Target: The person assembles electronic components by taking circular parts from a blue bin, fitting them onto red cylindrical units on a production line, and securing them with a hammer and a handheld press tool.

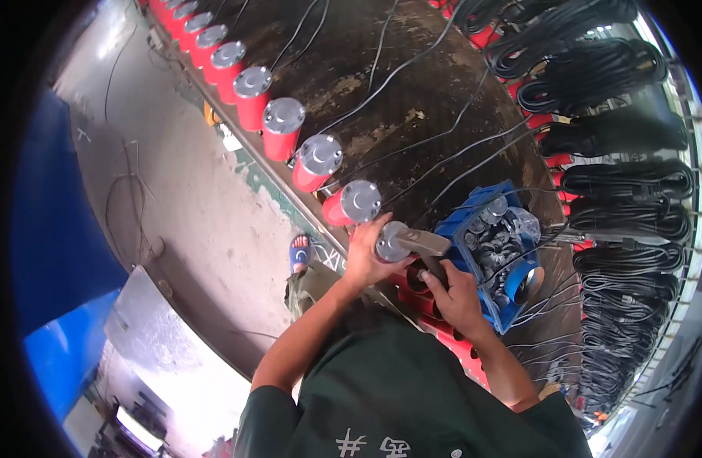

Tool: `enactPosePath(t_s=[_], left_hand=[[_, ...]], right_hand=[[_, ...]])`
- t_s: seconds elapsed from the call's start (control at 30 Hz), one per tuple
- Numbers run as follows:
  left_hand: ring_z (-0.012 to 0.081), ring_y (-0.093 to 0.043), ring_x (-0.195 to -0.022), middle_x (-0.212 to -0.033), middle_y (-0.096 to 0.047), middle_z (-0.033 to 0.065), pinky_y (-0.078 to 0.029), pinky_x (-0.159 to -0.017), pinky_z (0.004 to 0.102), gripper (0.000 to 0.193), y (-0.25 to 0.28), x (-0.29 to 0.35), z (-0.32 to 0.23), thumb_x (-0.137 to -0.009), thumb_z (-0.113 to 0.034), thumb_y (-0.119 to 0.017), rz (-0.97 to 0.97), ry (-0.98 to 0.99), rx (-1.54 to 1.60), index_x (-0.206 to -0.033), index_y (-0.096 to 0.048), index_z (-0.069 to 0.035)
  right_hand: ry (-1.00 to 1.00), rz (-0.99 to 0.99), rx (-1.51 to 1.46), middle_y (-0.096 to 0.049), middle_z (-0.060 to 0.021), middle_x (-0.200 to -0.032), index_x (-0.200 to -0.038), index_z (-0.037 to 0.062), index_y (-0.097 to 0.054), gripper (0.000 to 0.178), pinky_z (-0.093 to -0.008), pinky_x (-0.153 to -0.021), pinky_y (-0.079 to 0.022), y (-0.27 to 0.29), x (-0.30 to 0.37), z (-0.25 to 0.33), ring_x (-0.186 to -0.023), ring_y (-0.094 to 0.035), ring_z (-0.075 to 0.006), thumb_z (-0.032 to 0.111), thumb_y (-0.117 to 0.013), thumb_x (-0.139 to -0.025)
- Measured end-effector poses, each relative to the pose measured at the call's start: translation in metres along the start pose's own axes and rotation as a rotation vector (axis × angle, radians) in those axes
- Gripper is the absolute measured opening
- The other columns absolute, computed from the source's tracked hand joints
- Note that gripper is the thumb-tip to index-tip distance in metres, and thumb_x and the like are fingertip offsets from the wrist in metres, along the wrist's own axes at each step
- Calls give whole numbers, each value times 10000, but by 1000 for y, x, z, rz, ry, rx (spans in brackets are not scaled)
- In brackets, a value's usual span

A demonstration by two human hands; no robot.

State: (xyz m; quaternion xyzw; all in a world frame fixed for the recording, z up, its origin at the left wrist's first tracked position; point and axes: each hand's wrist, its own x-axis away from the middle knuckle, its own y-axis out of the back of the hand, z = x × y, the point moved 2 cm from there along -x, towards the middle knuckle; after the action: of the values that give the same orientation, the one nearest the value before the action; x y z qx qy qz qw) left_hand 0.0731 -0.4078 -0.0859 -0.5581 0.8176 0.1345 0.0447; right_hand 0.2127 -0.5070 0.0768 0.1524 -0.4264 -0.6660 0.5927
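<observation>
My left hand point(362, 256) is wrapped round a red cylinder whose silver metal end cap point(389, 243) faces up. In my right hand point(459, 294) is a hammer point(423, 243), gripped by its dark handle. The hammer's head is over the right edge of that cap; whether they touch I cannot tell. Just beyond my left hand stands another red cylinder point(351, 204) with a silver cap, first of a row along the bench edge. Behind my right hand, open red cylinders point(420, 278) without caps run toward my body.
To the right, a blue crate point(500, 320) holds metal caps and a blue ring-shaped part point(524, 281). Coiled black cables point(626, 183) line the bench's far side, with loose cables crossing the dark bench top point(351, 69). A grey metal sheet point(160, 328) is at lower left.
</observation>
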Motion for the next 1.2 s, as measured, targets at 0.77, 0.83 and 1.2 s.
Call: enactPosePath(t_s=[0.77, 0.83, 1.2], left_hand=[[403, -657, -1127, -1209, -698, 185, -516, -1015, 483, 904, -3, -1, -1, -617, -334, -1007, -56, -83, 17, -1374, -615, -32], [405, -659, -1126, -1217, -699, 186, -519, -1012, 483, 908, 0, -1, 4, -613, -338, -1010, -79, -72, 16, -1373, -616, -32], [406, -655, -1146, -1239, -695, 185, -507, -1033, 484, 905, 3, 5, 5, -616, -333, -1009, -50, -42, 28, -1376, -609, -48]], right_hand=[[80, -198, 147, -626, -32, -721, -1041, 5, -621, 241, -353, -569, -464, -32, -1, -43, -632, -587, -122, 240, -613, -1094], [-167, 79, -167, -595, 6, -713, -1050, 18, -626, 241, -295, -556, -440, -11, -9, -24, -619, -549, -80, 254, -620, -1097], [-73, 31, -62, -651, -111, -737, -1094, -3, -669, 263, -387, -599, -484, -16, -4, -5, -630, -610, -193, 257, -656, -1062]])
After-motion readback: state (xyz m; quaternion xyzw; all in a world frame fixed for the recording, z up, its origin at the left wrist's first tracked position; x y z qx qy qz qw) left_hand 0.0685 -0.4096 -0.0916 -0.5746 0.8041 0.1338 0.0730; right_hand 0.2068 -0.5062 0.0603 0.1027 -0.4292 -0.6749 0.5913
